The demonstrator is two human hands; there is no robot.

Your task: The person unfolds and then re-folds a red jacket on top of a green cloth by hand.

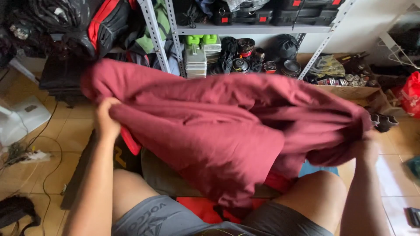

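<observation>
both bare knees frame the view, grey shorts (175,218) between them. left hand (106,119) pinches one edge of the maroon cloth (218,126), right hand (365,146) bunches the far edge, fingers closed, so it hangs stretched above the lap. behind it stands a metal shelf (245,29) with stacked camping cookware (196,61).

Plain dark maroon fabric sheet (218,126), no pattern. Grey shorts (175,218) with darker grey print. Bright red cloth (205,207) below the maroon. Pale orange-tan floor tiles (65,131) with lighter grout lines. Light grey metal shelf frame (245,29). Green-lidded boxes (201,40) over silver-grey tins (195,61). Black cases (262,15) with small red tabs. Red plastic bag (411,94) at far right. Black-and-red bag (103,26) top left.
</observation>
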